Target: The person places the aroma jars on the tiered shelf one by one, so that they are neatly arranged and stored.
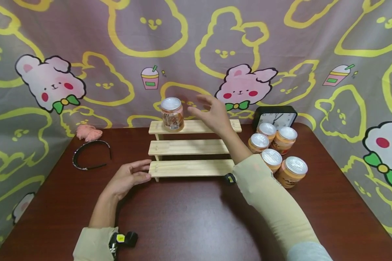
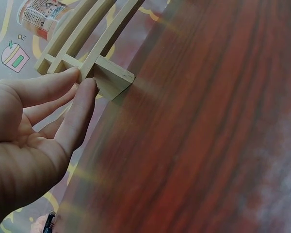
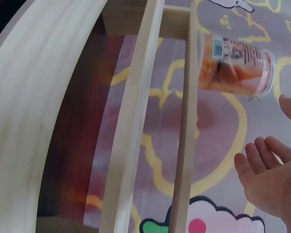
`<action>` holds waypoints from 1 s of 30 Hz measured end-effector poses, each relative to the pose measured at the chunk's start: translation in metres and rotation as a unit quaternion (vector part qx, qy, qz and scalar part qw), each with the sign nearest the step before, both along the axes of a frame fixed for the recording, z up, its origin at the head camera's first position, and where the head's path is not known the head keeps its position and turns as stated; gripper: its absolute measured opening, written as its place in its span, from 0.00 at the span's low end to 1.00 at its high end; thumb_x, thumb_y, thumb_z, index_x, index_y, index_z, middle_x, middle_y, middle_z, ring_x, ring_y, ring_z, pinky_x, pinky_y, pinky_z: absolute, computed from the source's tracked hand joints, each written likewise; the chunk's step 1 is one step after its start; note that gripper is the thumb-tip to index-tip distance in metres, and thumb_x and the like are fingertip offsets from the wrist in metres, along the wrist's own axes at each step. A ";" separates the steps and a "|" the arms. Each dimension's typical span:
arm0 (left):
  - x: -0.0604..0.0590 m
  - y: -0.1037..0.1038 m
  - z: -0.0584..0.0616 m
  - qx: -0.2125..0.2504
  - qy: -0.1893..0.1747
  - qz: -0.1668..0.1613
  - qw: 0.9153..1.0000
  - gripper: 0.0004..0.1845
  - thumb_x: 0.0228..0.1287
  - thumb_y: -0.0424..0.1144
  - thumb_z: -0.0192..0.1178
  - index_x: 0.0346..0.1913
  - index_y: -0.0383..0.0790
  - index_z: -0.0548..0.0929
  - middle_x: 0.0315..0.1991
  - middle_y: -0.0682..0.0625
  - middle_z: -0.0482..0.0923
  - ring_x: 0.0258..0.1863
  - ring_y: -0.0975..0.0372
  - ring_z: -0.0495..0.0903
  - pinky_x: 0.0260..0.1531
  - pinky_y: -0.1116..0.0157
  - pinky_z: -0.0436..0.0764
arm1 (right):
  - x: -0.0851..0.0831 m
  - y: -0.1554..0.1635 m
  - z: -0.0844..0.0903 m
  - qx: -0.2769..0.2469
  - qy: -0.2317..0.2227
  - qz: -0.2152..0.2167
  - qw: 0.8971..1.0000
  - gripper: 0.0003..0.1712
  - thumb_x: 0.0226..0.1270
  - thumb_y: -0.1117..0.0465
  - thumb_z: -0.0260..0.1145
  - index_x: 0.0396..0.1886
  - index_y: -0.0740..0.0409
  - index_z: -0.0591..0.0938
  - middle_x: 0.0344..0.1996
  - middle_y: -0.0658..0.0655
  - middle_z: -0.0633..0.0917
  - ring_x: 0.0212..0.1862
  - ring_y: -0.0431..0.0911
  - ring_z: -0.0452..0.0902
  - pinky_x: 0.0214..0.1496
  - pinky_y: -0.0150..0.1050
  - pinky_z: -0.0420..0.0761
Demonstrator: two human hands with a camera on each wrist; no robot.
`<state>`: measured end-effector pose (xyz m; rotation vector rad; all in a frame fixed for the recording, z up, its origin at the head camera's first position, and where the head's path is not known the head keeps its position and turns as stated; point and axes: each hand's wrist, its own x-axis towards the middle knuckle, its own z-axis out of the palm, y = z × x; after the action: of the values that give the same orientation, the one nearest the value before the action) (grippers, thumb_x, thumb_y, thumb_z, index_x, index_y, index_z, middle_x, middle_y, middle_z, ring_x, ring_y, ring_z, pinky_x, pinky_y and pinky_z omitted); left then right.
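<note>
A three-tier wooden display rack [image 1: 192, 168] stands on the table. My left hand [image 1: 127, 177] pinches the left end of its lowest board; the left wrist view shows thumb and fingertips [image 2: 88, 90] at that board's corner. On the top board, near its left end, an orange-coloured jar [image 1: 172, 115] with a silvery lid stands upright. To the right of this jar, my right hand [image 1: 212, 114] hovers above the top board, its fingers loosely bent and holding nothing. A gap shows between hand and jar [image 3: 237, 65] in the right wrist view.
Several similar jars [image 1: 289, 175] are grouped to the right of the rack, in front of a black-framed clock [image 1: 275, 117]. Left of the rack lie a black headband [image 1: 76, 154] and a pink bundle [image 1: 89, 132]. A patterned curtain [image 1: 189, 40] hangs behind the table [image 1: 183, 217].
</note>
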<state>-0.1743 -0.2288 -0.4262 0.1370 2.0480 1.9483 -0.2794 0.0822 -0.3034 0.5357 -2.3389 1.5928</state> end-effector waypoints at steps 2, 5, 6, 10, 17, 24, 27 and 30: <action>0.000 0.000 0.000 0.000 0.000 0.000 1.000 0.34 0.67 0.21 0.61 0.73 0.21 0.61 0.59 0.32 0.74 0.44 0.64 0.83 0.47 0.67 0.83 | -0.001 0.005 -0.001 0.008 0.003 -0.008 1.000 0.33 0.63 0.57 0.76 0.64 0.67 0.78 0.61 0.64 0.81 0.64 0.55 0.76 0.65 0.46 0.76; -0.001 -0.001 0.000 0.000 0.000 0.001 1.000 0.34 0.67 0.21 0.61 0.73 0.21 0.61 0.59 0.33 0.74 0.44 0.64 0.83 0.47 0.67 0.83 | -0.002 0.011 -0.002 0.017 0.007 -0.015 1.000 0.33 0.63 0.57 0.76 0.64 0.68 0.78 0.61 0.64 0.81 0.64 0.53 0.76 0.66 0.44 0.75; -0.001 -0.001 -0.001 -0.001 0.000 0.001 1.000 0.34 0.67 0.21 0.61 0.73 0.21 0.61 0.59 0.33 0.74 0.44 0.64 0.83 0.47 0.67 0.83 | -0.001 0.012 -0.002 0.018 0.009 -0.015 1.000 0.33 0.63 0.57 0.76 0.64 0.68 0.78 0.61 0.64 0.81 0.64 0.52 0.76 0.66 0.44 0.75; -0.001 -0.001 -0.002 -0.002 0.001 0.002 1.000 0.34 0.66 0.21 0.61 0.73 0.21 0.61 0.59 0.32 0.74 0.44 0.64 0.83 0.47 0.67 0.83 | 0.001 0.020 -0.001 0.017 0.008 -0.017 1.000 0.33 0.63 0.57 0.76 0.64 0.69 0.78 0.61 0.65 0.80 0.64 0.53 0.76 0.66 0.43 0.75; 0.000 -0.001 -0.002 -0.001 0.002 0.001 1.000 0.35 0.66 0.22 0.62 0.73 0.21 0.61 0.60 0.31 0.73 0.44 0.64 0.83 0.47 0.67 0.83 | 0.007 0.036 -0.004 0.011 0.001 -0.025 1.000 0.34 0.63 0.56 0.76 0.65 0.67 0.78 0.61 0.63 0.81 0.64 0.54 0.76 0.66 0.45 0.75; 0.000 -0.001 -0.001 -0.003 0.004 0.000 1.000 0.35 0.67 0.22 0.62 0.74 0.21 0.61 0.60 0.30 0.73 0.44 0.64 0.83 0.47 0.67 0.83 | 0.011 0.056 -0.009 0.007 0.013 -0.037 0.999 0.33 0.62 0.57 0.76 0.64 0.66 0.79 0.60 0.64 0.81 0.64 0.55 0.75 0.66 0.48 0.75; 0.000 -0.001 -0.001 -0.003 0.002 -0.001 1.000 0.35 0.67 0.23 0.62 0.74 0.22 0.61 0.60 0.30 0.73 0.45 0.64 0.83 0.47 0.67 0.83 | 0.012 0.066 -0.010 0.019 0.017 -0.044 0.999 0.32 0.64 0.57 0.76 0.64 0.66 0.79 0.60 0.63 0.81 0.64 0.54 0.75 0.67 0.46 0.74; 0.000 0.000 -0.002 0.000 0.002 -0.002 1.000 0.35 0.67 0.22 0.62 0.74 0.22 0.61 0.60 0.31 0.73 0.45 0.64 0.83 0.48 0.67 0.83 | 0.014 0.076 -0.010 0.025 0.015 -0.051 0.998 0.32 0.64 0.56 0.75 0.64 0.66 0.79 0.61 0.62 0.81 0.65 0.55 0.74 0.68 0.46 0.73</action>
<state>-0.1741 -0.2292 -0.4278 0.1448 2.0487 1.9461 -0.2655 0.1581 -0.3135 0.4398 -2.3481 1.4748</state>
